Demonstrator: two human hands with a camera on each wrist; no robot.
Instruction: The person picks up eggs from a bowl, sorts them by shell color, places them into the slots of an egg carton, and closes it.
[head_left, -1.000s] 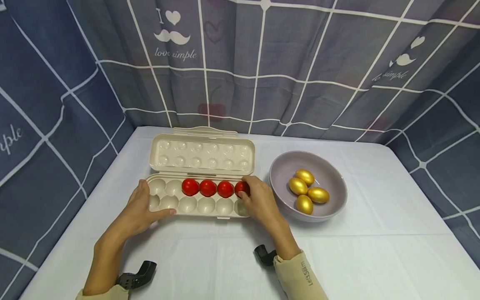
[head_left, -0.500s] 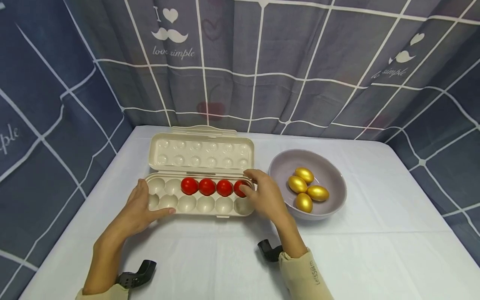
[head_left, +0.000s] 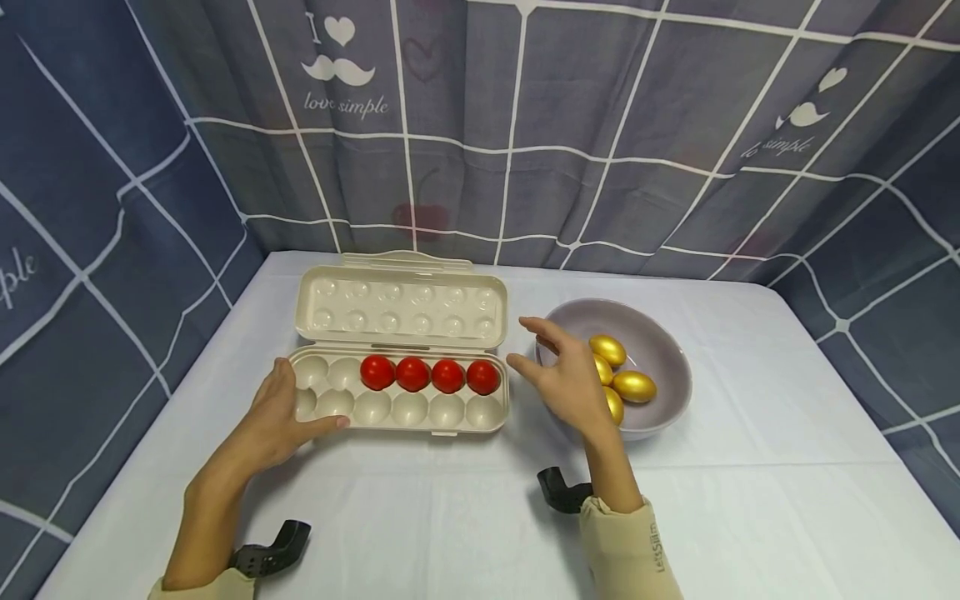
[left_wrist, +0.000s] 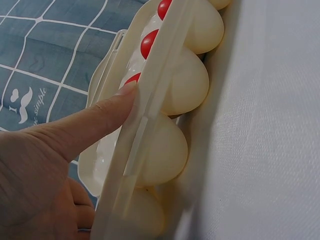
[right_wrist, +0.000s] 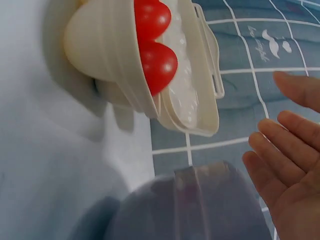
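Note:
A cream egg carton lies with its lid folded back. Several red eggs fill the right part of its back row; every front cup has nothing in it. My left hand grips the carton's left end, fingers at the side and thumb along the front rim, as the left wrist view also shows. Between the carton and the purple-grey bowl, my right hand is held up with fingers apart and holds nothing. It partly hides the bowl's left side and some of the golden eggs inside.
A white cloth covers the table. Grey-blue curtains with white grid lines hang behind and on both sides. Each wrist carries a black camera mount.
My right hand has let go of the rightmost red egg, which now sits in its cup. The hand has moved right, over the bowl's left edge. My left hand has stayed put.

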